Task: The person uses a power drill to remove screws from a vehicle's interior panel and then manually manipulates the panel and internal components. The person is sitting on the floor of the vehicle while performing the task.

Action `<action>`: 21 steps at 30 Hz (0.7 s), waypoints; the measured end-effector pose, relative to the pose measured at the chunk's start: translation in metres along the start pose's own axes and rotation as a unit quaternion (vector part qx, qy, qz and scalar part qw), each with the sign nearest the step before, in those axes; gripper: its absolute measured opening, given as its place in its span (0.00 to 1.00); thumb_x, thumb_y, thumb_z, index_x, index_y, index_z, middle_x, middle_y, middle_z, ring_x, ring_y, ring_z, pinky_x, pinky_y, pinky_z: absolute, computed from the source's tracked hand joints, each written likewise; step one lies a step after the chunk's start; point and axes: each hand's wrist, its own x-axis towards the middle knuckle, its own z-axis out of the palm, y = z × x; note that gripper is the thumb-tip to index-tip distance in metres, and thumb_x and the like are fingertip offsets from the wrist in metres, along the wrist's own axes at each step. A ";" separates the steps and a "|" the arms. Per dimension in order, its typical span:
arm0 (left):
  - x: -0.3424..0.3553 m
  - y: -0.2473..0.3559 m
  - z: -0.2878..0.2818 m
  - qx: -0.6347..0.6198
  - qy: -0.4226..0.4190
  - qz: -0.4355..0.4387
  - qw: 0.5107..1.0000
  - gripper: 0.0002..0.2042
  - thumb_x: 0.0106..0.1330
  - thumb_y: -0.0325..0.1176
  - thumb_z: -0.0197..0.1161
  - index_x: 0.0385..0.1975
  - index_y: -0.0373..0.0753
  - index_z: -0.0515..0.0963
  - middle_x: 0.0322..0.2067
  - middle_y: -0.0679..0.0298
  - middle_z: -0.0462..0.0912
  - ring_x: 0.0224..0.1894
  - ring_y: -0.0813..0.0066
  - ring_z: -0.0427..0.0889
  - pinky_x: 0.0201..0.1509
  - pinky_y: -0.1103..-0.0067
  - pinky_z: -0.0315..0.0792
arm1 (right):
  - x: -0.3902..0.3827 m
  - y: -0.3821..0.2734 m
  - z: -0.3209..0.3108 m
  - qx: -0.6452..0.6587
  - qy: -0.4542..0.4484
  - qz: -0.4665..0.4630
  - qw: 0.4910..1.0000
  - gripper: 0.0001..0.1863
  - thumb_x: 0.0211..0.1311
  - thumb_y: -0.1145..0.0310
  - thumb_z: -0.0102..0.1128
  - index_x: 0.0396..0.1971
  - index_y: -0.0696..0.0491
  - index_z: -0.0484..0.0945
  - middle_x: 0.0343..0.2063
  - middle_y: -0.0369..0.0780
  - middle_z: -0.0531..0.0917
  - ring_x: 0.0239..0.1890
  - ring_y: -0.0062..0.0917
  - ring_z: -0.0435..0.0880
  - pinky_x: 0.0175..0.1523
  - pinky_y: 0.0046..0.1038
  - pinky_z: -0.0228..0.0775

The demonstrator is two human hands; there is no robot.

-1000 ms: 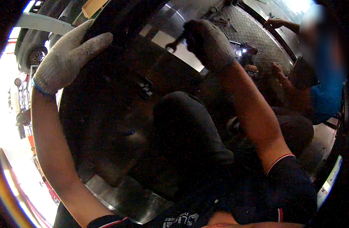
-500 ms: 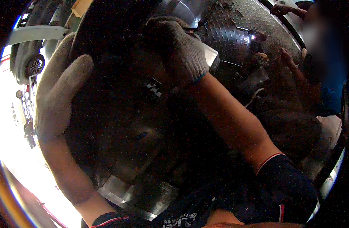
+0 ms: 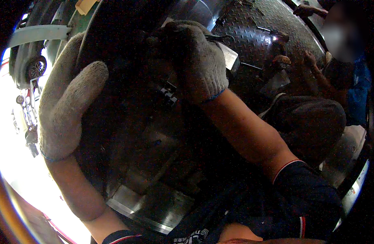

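Grips a ring-ended wrench (image 3: 215,38) in the curled, gloved right hand (image 3: 199,59), apparently for leverage, and holds the gloved left hand (image 3: 69,101), thumb spread, beside dark bodywork (image 3: 109,28), perhaps for balance.

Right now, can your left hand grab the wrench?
Probably not easily: the right hand is closed around the wrench, whose visible end pokes out on the side away from the left hand.

The left forearm (image 3: 73,191) slants up from the lower left to the gloved left hand (image 3: 64,107), its fingers (image 3: 67,59) stretched upward, thumb (image 3: 90,79) apart. The right forearm (image 3: 250,128) angles to the right hand (image 3: 201,61) (also gloved), curled in at upper centre.
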 end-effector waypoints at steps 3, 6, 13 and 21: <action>-0.001 -0.004 0.003 -0.025 0.017 0.009 1.000 0.30 0.68 0.32 0.61 0.69 0.29 0.65 0.63 0.51 0.74 0.64 0.60 0.73 0.72 0.68 0.62 | -0.005 0.012 -0.001 -0.227 0.018 -0.150 0.962 0.23 0.59 0.67 0.71 0.53 0.51 0.75 0.50 0.47 0.82 0.48 0.45 0.86 0.51 0.40 0.80; -0.004 -0.002 0.010 -0.047 0.066 0.004 0.997 0.30 0.64 0.35 0.66 0.65 0.30 0.70 0.55 0.55 0.80 0.57 0.65 0.78 0.66 0.72 0.68 | -0.017 0.011 0.006 -0.245 0.016 -0.167 0.955 0.23 0.61 0.69 0.69 0.56 0.51 0.75 0.50 0.48 0.81 0.49 0.44 0.86 0.51 0.39 0.80; -0.002 0.000 0.002 0.016 0.018 0.006 1.000 0.30 0.70 0.33 0.59 0.70 0.28 0.64 0.65 0.51 0.74 0.67 0.60 0.72 0.74 0.68 0.61 | -0.018 -0.007 0.005 -0.016 -0.076 0.054 0.995 0.20 0.74 0.59 0.55 0.59 0.54 0.74 0.52 0.45 0.83 0.54 0.35 0.84 0.56 0.34 0.79; 0.000 0.004 0.007 -0.080 -0.029 -0.022 0.996 0.30 0.68 0.33 0.61 0.69 0.27 0.65 0.64 0.50 0.75 0.65 0.58 0.73 0.73 0.65 0.62 | -0.029 0.000 0.022 0.207 -0.051 -0.008 0.977 0.17 0.68 0.64 0.60 0.54 0.52 0.80 0.48 0.48 0.82 0.50 0.41 0.84 0.55 0.35 0.78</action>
